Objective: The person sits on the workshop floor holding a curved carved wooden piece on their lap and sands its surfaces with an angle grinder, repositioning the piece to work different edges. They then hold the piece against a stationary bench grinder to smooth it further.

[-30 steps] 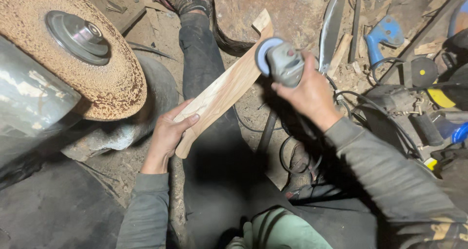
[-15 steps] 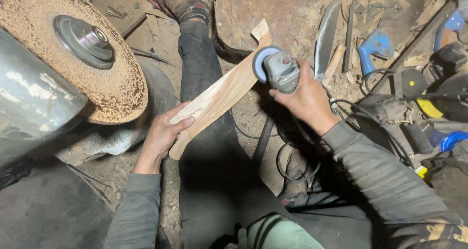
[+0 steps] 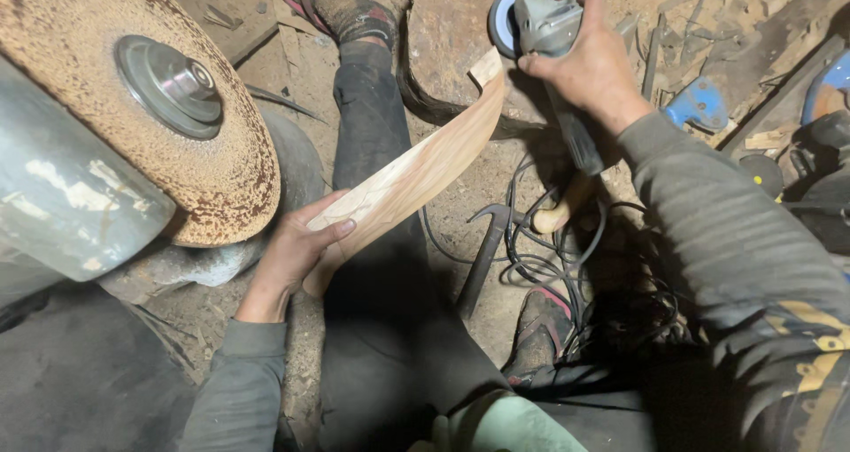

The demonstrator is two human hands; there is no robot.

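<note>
Pale wood fills the middle of the view: a long curved wooden piece [image 3: 416,173] runs from near left up to far right across the person's dark-trousered leg [image 3: 372,151]. Its near end sits in the left hand [image 3: 297,248], fingers wrapped under it and the thumb laid across the top face, a closed grip. The right hand [image 3: 589,67] is clenched around the grey body of an angle grinder [image 3: 542,18], whose round blue-grey disc [image 3: 503,20] stands just beside the far tip of the wood (whether disc and wood actually touch, I cannot tell). Below the right hand, a tangle of black cable [image 3: 540,257] loops over the dusty floor [image 3: 460,204], with a hammer [image 3: 496,239] lying in it, its dark head near the leg and its light wooden handle pointing up towards the grinder. One sandalled foot [image 3: 332,5] shows at the far end of the leg, another [image 3: 540,328] near the cables. To the left, close to the left hand, a big rust-brown abrasive wheel [image 3: 142,98] with a metal hub sits on a grey machine housing [image 3: 62,204]. Far right, a blue tool [image 3: 699,107] lies among wood offcuts and metal scraps.
</note>
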